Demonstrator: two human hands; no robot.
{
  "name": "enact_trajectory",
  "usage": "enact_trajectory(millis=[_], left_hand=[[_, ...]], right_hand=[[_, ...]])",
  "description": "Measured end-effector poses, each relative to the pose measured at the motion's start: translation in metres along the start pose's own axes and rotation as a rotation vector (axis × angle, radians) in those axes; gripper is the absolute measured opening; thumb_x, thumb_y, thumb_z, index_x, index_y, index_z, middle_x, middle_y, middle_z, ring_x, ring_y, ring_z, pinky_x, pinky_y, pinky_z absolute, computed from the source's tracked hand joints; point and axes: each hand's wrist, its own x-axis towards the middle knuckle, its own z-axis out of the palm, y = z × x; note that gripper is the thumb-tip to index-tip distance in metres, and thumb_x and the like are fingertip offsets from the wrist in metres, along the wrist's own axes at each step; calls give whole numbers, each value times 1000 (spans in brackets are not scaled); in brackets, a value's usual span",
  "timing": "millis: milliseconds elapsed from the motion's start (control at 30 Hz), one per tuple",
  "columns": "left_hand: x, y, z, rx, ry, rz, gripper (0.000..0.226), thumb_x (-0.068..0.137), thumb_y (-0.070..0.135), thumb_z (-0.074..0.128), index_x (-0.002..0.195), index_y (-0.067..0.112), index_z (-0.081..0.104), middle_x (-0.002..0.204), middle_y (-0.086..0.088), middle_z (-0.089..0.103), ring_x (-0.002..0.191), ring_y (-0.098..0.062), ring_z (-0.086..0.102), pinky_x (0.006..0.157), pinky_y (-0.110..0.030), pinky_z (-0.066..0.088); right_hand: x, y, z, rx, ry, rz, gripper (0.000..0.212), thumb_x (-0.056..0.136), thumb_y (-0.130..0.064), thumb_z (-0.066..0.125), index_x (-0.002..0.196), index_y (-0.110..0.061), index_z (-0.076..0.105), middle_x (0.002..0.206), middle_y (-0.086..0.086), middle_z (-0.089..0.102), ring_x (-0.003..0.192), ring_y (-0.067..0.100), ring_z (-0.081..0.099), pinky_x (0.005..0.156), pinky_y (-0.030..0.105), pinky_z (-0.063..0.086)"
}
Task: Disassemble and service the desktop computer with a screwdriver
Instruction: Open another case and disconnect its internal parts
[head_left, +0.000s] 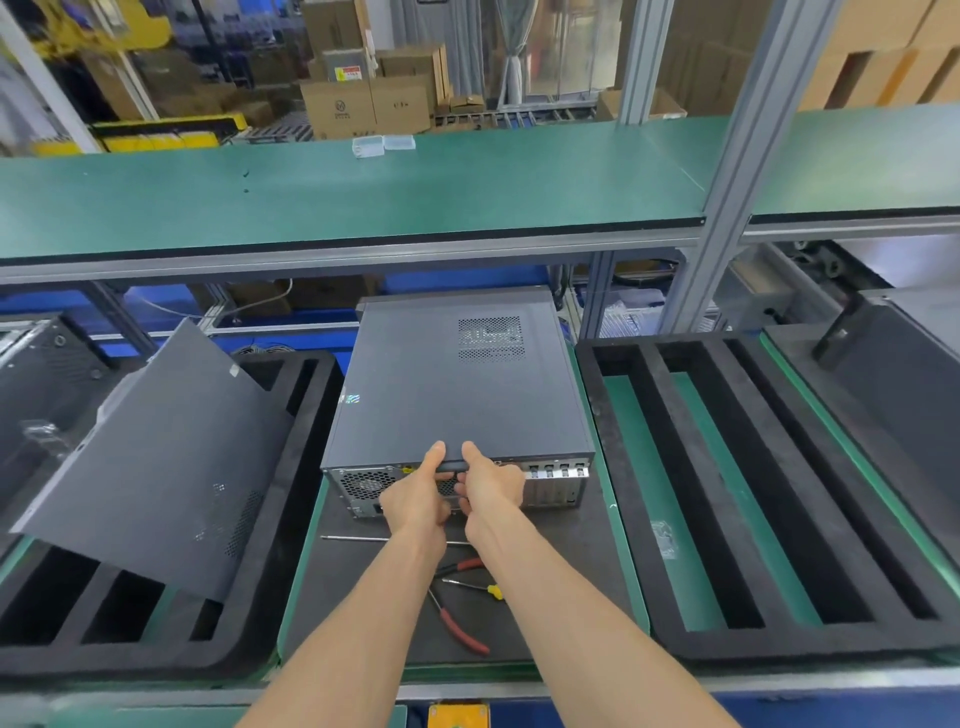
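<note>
Nearest to me, on the dark mat (358, 613), lie the red-handled pliers (457, 626), a small yellow-handled screwdriver (480, 587) and a long thin metal rod (358, 539), which is partly hidden under my forearms. If the case comes back suddenly, I think my arms could sweep these tools off the mat.

Just beyond them my left hand (415, 496) and right hand (491, 488) are close together, both gripping the rear lip of the side panel (441, 384), with the thumbs on top and the fingers curled below. The desktop computer (457, 475) lies on its side in the middle of the bench, its rear face towards me.

I judge that the panel will slide out with a jerk if I pull too hard, and its sheet edge may cut my fingers. If any screw remains, pulling could bend the lip.

At the left a removed panel (156, 457) leans loosely over the black foam tray (270, 587), and a knock could make it slip.
</note>
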Motion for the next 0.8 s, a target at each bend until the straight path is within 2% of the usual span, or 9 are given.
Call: enact_trajectory(millis=[100,233,367,433,533,667,800], left_hand=[[2,-1,-2,-15,-23,1,38,72,29,89,68,1,64,39,-2,42,31,-14,27,35,-21,27],[3,-5,-4,-78,-77,26,44,79,18,82,58,12,45,39,0,31,32,-14,23,36,-21,24],[1,-4,-4,-91,-86,44,46,80,15,80,59,15,39,40,0,29,32,-15,23,37,-21,24],[-1,0,-4,-113,-97,50,48,79,17,82,57,16,39,40,0,28,33,-15,21,37,-21,23],[-2,3,-5,-152,-106,48,51,79,23,84,56,17,39,42,1,23,35,-16,17,38,-21,20],[-1,13,-1,-193,-136,51,44,80,23,84,63,16,44,43,2,20,35,-14,15,36,-21,19],[0,24,0,-176,-166,56,43,75,17,87,60,15,47,45,3,19,37,-14,14,35,-21,20]], right_hand=[[4,5,-1,46,-27,-20,27,86,-29,78,94,-8,64,86,14,72,75,27,72,76,43,62],[1,11,-7,161,-100,-26,14,86,-16,76,87,-7,65,91,16,75,90,36,73,82,48,60],[-5,10,-15,212,-173,-9,16,86,-13,77,91,-5,65,91,16,75,87,32,75,71,40,61],[-5,7,-20,155,-169,-28,22,82,-18,82,88,-4,68,82,13,75,77,26,76,68,37,62],[-8,3,-27,132,-139,-50,28,82,-26,82,84,0,72,70,11,74,67,27,75,62,35,61],[-9,-10,-33,213,-152,-34,30,89,-30,74,92,0,70,74,14,75,71,29,76,64,37,62],[-12,-22,-33,319,-187,-15,30,92,-23,73,107,2,66,83,19,76,77,33,76,63,37,62]])
